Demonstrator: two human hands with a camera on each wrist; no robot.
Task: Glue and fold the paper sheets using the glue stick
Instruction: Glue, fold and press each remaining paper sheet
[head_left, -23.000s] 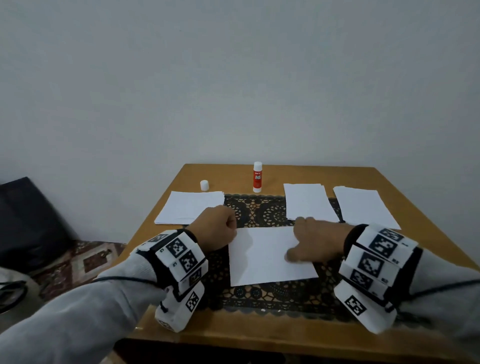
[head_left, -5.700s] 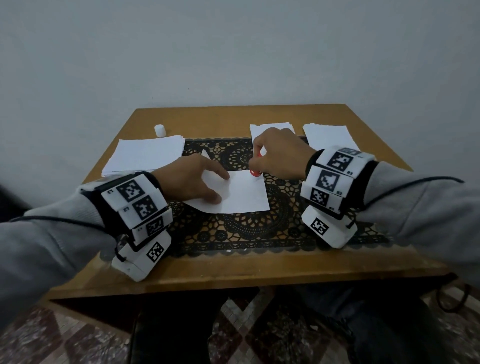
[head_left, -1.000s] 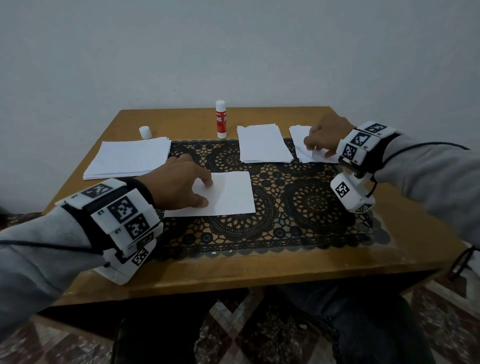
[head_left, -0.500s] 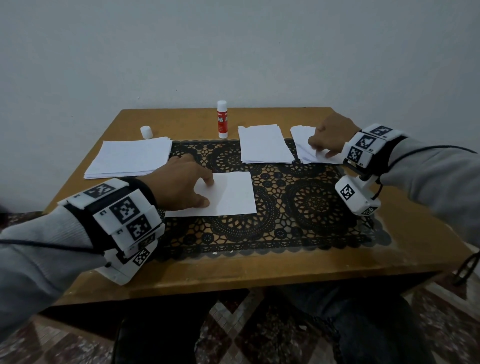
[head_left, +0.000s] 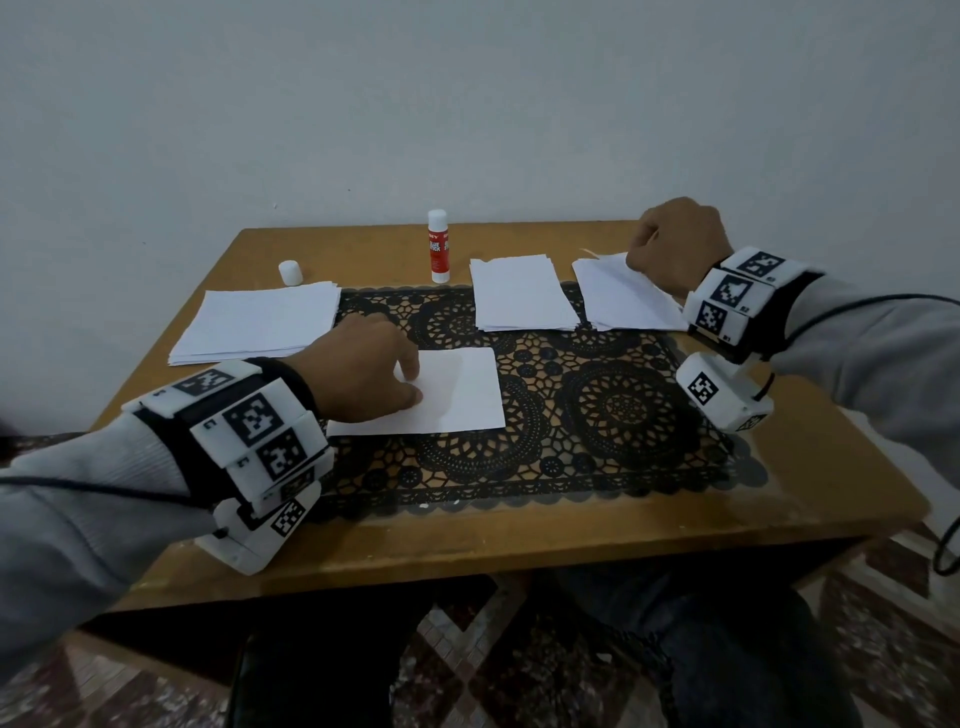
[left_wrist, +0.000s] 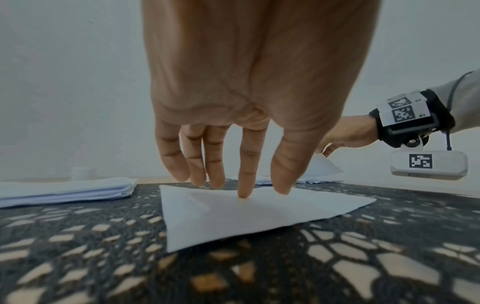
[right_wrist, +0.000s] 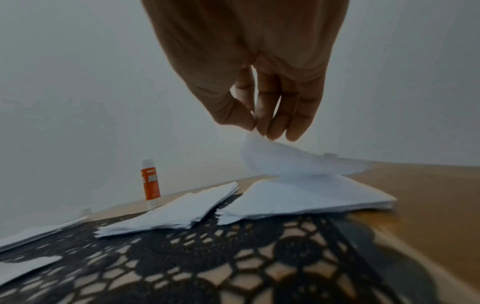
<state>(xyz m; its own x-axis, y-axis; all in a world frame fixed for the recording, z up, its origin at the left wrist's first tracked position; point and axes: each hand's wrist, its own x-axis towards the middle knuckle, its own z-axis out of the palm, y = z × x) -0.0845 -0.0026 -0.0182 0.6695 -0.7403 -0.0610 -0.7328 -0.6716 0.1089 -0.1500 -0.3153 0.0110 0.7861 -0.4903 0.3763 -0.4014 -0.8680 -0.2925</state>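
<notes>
L hand (head_left: 371, 371) rests on the single sheet (head_left: 457, 395) at centre of the black lace mat (head_left: 597, 415); fingers straight, slightly spread, index tip pressing the paper, thumb touching its near part. Sheet lies flat, near edge parallel to table front.

R hand (head_left: 675, 241) is at the far-right paper stack (head_left: 628, 301); thumb and forefingers pinch the far corner of the top sheet (right_wrist: 280, 158), which is lifted and curled above the stack, other end still lying on it.

Glue stick (head_left: 438, 247) stands upright at back of the wooden table (head_left: 519, 535), off the mat, between the L stack (head_left: 260, 322) and the middle stack (head_left: 519, 301). Its white cap (head_left: 290, 272) stands apart, just behind the L stack.
</notes>
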